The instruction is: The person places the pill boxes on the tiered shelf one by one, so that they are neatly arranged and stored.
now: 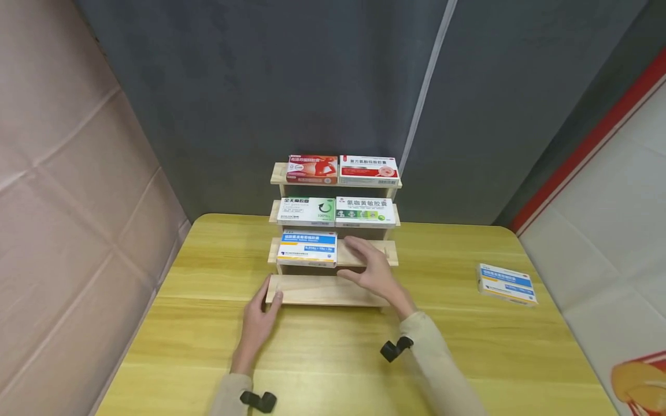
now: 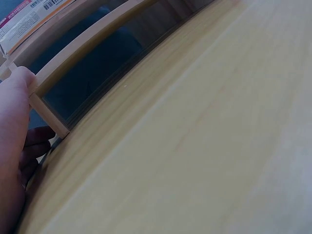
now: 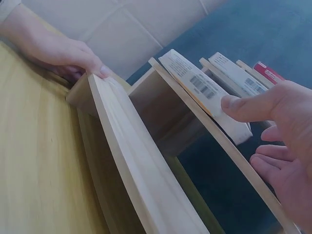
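A stepped wooden display rack (image 1: 325, 292) stands on the table, its tiers rising toward the back. My left hand (image 1: 258, 316) grips the left end of its lowest tier, thumb on top and fingers around the side. On the tier above lies a blue-and-white medicine box (image 1: 307, 249) at the left. My right hand (image 1: 376, 271) is at that box's right end, thumb and fingers spread apart and holding nothing. In the right wrist view its thumb (image 3: 239, 105) overlaps the end of the medicine box (image 3: 195, 83), with the other fingers behind the tier's edge.
Green-and-white boxes (image 1: 307, 211) (image 1: 365, 211) fill the second tier from the top. A red box (image 1: 312, 169) and a red-and-white box (image 1: 368, 170) sit on top. Another blue-and-white box (image 1: 507, 284) lies on the table (image 1: 333, 358) at right. A grey partition (image 1: 270, 75) stands behind.
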Tool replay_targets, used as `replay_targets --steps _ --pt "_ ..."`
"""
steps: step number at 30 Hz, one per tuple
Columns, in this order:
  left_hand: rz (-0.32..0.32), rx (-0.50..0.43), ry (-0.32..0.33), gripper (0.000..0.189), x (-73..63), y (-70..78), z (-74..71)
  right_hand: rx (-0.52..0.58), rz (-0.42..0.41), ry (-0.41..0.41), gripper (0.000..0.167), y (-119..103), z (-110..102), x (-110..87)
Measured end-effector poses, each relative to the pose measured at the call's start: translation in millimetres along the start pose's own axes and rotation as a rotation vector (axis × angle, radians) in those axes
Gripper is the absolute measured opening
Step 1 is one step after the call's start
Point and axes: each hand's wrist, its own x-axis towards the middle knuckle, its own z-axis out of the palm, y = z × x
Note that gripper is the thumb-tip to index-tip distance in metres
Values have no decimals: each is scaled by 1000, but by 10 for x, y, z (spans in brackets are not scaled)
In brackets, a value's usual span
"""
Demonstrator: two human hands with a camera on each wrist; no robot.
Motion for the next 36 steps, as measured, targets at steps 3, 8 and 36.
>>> replay_targets --steps 3,8,36 --pt "2 3 -3 62 2 -6 4 35 3 5 78 39 -72 -73" --pt "-12 9 -11 63 -1 -8 -6 66 17 3 77 47 -206 -168" --pt "-30 34 -33 66 -14 6 -26 -54 94 102 83 340 -1050 -571"
